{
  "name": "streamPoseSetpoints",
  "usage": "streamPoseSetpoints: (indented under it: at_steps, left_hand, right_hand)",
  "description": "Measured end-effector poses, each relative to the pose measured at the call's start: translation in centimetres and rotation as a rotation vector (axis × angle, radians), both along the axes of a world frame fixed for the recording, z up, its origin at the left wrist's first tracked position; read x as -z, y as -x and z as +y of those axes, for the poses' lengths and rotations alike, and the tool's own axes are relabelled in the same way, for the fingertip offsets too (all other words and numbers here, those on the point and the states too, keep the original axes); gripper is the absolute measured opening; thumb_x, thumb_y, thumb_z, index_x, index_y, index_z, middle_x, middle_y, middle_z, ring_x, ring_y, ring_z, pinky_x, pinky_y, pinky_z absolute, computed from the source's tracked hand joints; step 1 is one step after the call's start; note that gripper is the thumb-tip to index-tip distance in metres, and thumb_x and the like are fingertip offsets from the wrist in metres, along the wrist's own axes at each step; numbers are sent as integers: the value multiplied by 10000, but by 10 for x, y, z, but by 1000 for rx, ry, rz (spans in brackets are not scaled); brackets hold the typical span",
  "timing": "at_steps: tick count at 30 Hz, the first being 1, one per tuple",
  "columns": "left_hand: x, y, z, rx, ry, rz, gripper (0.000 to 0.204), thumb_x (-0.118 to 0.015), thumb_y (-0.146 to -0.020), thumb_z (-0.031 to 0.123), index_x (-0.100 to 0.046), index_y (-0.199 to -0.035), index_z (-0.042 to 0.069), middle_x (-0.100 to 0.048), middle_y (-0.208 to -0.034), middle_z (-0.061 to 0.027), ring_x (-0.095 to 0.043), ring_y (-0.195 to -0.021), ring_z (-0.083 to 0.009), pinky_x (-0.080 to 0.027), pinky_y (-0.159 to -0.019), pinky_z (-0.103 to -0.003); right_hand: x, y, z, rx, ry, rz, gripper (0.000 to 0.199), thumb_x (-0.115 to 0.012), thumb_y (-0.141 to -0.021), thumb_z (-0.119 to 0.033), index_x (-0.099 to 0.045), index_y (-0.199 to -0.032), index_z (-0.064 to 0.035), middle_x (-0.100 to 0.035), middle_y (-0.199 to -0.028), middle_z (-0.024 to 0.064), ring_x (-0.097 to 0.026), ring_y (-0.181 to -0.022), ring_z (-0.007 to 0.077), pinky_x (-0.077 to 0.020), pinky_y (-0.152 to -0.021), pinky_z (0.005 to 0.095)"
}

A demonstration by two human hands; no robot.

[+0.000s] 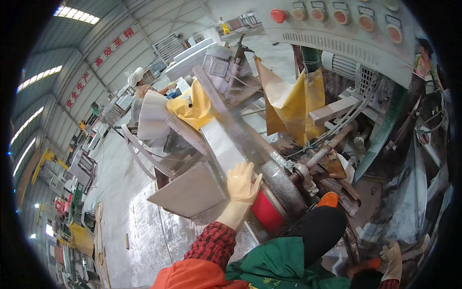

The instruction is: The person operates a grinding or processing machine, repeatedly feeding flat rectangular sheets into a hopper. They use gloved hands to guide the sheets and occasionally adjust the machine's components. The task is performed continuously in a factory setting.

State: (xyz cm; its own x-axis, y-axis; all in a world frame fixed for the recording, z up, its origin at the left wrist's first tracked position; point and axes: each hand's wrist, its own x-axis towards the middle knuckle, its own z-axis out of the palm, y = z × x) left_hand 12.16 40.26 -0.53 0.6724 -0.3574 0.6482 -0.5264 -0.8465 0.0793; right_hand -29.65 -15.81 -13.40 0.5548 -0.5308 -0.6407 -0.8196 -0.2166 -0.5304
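Note:
My left hand [242, 185], in a cream rubber glove, lies with its fingers stretched out at the near end of a long white slab [222, 147]. The slab runs lengthwise along the machine and its far end passes under a yellow cloth [197, 106]. Right beside the hand sits a red band [266, 212] next to a worn grey roller [283, 185]. Low at the right, my right hand [392, 262], also gloved, has its fingers bent beside the machine's dark lower parts. What it grips, if anything, is hidden.
A control panel [337, 24] with several red buttons hangs at upper right. Yellow sheeting [293, 101] drapes beside a metal shaft [332, 142]. A flat grey plate [190, 190] juts out left of my hand. Another person [139, 84] in a white head covering is beyond the machine.

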Motion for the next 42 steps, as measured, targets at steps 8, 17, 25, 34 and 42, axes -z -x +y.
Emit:
streamPoseSetpoints:
  at_steps: [8,17,25,34,42]
  left_hand:
    - [5,3,-5,6,-8,-53,430,-765,-782,263,-637,-1133,51,-633,-1105,-144,-585,-980,-338,-427,-830,-458]
    - [4,12,-8,-6,-11,10,429,-737,-793,280,-641,-1150,63,-627,-1124,-143,-582,-1050,-335,-423,-885,-462]
    - [-2,21,3,32,-57,86,412,-737,-806,231,-631,-1154,38,-618,-1125,-138,-570,-1046,-342,-430,-885,-469]
    - [-8,29,-16,127,-61,75,269,-708,-815,162,-655,-1061,66,-617,-1091,-105,-572,-1035,-304,-437,-885,-428]
    - [0,27,-19,469,-81,162,280,-695,-819,176,-655,-1073,65,-653,-1085,-143,-581,-1084,-332,-462,-973,-448]
  right_hand:
    - [-2,-7,18,116,37,145,542,-518,-1008,26,-414,-1537,-39,-712,-1031,182,-627,-691,193,-501,-579,358]
    - [87,51,-28,99,-56,-201,554,-635,-987,-203,-447,-1476,-24,-653,-859,98,-572,-612,163,-480,-550,319]
    - [4,-18,33,86,35,65,505,-551,-1000,-89,-461,-1492,-22,-707,-989,159,-650,-738,240,-531,-672,360]
    - [-145,-232,136,-122,82,-748,523,-644,-916,-176,-568,-1427,-95,-675,-1257,208,-640,-1170,219,-500,-975,331]
    - [-241,-410,381,-922,402,-328,664,-602,-930,-500,-418,-1496,-205,-653,-1292,204,-638,-1178,386,-511,-989,462]
